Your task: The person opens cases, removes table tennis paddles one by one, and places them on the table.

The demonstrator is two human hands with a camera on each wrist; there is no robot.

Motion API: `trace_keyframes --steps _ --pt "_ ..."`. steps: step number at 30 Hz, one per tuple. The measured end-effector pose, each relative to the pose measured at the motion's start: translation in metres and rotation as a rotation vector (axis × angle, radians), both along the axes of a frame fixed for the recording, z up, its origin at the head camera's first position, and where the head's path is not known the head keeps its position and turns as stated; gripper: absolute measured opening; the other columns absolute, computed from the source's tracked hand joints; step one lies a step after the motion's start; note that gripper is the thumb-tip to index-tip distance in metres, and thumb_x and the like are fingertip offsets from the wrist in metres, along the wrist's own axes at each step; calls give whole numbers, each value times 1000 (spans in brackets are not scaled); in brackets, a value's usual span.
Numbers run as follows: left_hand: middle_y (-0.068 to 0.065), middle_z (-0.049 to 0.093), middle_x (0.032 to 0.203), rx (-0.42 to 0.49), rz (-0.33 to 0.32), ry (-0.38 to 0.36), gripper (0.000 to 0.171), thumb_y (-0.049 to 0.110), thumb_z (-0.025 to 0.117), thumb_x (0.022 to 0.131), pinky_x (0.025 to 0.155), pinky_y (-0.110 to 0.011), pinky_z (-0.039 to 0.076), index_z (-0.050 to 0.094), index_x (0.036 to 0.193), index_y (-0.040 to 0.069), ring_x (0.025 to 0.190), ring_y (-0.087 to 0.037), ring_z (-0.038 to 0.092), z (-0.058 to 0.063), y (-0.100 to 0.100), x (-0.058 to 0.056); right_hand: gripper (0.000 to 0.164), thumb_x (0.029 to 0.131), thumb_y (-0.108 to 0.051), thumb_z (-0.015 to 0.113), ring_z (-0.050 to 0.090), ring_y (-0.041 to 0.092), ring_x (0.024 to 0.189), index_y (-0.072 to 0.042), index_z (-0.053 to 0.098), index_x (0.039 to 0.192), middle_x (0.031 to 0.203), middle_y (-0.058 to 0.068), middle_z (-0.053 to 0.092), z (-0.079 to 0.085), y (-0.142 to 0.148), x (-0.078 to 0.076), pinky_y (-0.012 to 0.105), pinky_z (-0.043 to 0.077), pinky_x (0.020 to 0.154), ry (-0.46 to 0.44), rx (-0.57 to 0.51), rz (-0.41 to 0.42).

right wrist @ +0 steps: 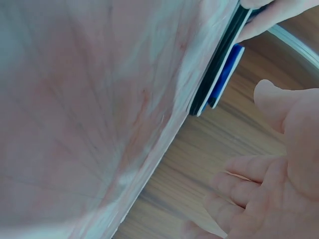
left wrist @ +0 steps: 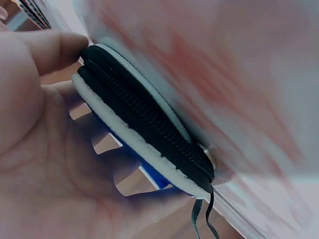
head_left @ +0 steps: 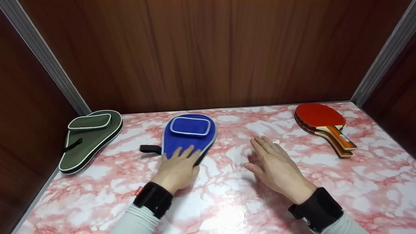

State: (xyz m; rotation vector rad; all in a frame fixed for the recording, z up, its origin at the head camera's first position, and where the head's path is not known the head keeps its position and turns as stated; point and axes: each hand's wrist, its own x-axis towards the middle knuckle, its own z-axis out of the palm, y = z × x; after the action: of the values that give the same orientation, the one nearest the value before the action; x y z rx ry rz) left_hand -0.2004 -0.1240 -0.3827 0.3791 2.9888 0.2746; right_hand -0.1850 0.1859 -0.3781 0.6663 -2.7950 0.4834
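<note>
My left hand rests on the narrow end of a blue table tennis paddle case, its fingers spread over the top. In the left wrist view, my thumb touches one edge of the case beside its black zipper. The case lies on the table with its front pocket up and a black strap out to the left. My right hand hovers to the right of the case, palm turned inward, holding nothing. Its fingers are extended in the right wrist view, apart from the case.
A green paddle case with a black strap lies at the left side. Two stacked table tennis paddles, the top one red, lie at the back right. Wood-grain panels border the marbled pink-and-white table.
</note>
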Motion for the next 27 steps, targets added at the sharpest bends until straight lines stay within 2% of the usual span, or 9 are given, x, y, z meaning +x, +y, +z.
trace_keyframes --steps 3,7,12,18,27 --pt "-9 30 180 -3 45 -12 61 40 51 115 122 -82 15 40 172 20 164 -49 24 -1 -14 -8 82 105 -39 77 32 45 161 4 42 166 173 24 39 -1 -1 0 67 29 126 -7 2 3" --pt "-11 29 180 -2 98 -12 61 37 49 116 120 -84 14 39 173 19 163 -51 23 -1 -33 -16 83 105 -40 77 32 45 162 3 42 166 173 23 38 -1 -3 0 67 28 126 -10 3 2" --pt "-14 31 179 10 130 2 60 33 49 115 117 -87 14 40 172 16 162 -54 24 -2 -51 -21 83 104 -40 78 33 45 161 4 43 166 173 23 39 -2 -6 1 66 29 126 3 -2 4" --pt "-17 32 178 21 148 10 60 30 50 114 116 -89 15 41 171 14 161 -56 24 -1 -63 -22 83 105 -41 76 33 45 161 3 42 167 173 24 39 -2 -4 1 66 29 126 -12 -4 5" --pt "-17 35 177 15 129 47 58 27 49 114 114 -90 17 43 170 13 160 -57 26 0 -70 -18 82 107 -38 75 30 45 163 2 38 169 173 24 38 5 5 -1 65 24 128 -13 -14 -16"
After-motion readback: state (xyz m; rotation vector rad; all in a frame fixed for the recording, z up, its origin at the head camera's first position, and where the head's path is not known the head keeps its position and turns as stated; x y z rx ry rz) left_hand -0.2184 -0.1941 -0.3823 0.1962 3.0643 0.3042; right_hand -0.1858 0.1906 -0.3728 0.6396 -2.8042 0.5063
